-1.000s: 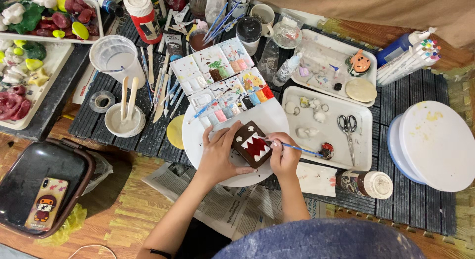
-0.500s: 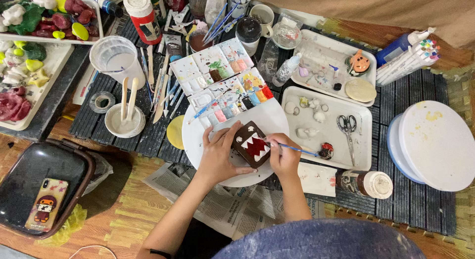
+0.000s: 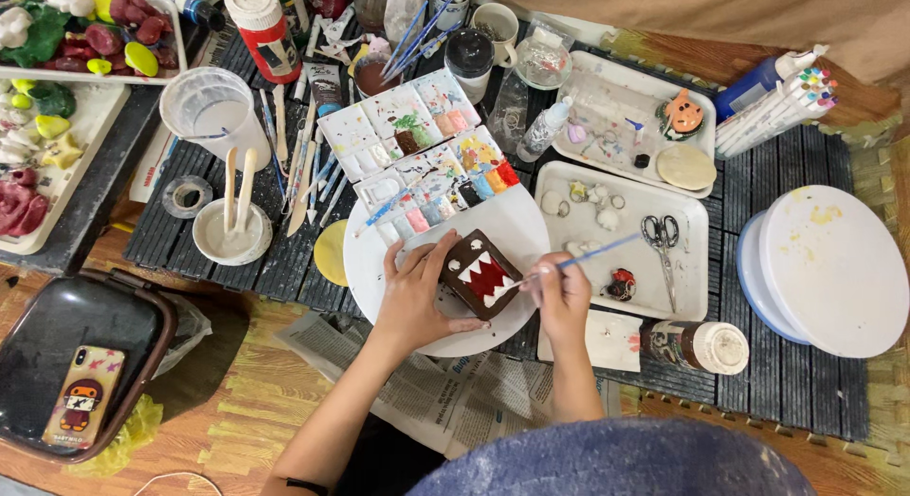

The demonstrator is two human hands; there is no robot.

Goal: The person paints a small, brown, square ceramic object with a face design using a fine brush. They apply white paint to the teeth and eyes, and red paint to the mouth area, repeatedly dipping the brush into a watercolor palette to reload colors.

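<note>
Left hand [image 3: 417, 302] held brown clay monster block [image 3: 480, 274], fingers wrapped on its left side. Right hand [image 3: 561, 292] pinched thin blue paintbrush [image 3: 583, 257], tip touching block's white teeth. Block sat between both hands, on round white turntable [image 3: 512, 226]. Just above hands: paint palette [image 3: 422, 155] with many colours. Right of right hand: white tray [image 3: 687, 269] with scissors [image 3: 661, 240]. Below hands: newspaper [image 3: 427, 392]. Far left of left hand: black tray [image 3: 57, 321] with phone [image 3: 81, 396]. Far right: stacked white discs [image 3: 825, 269].
</note>
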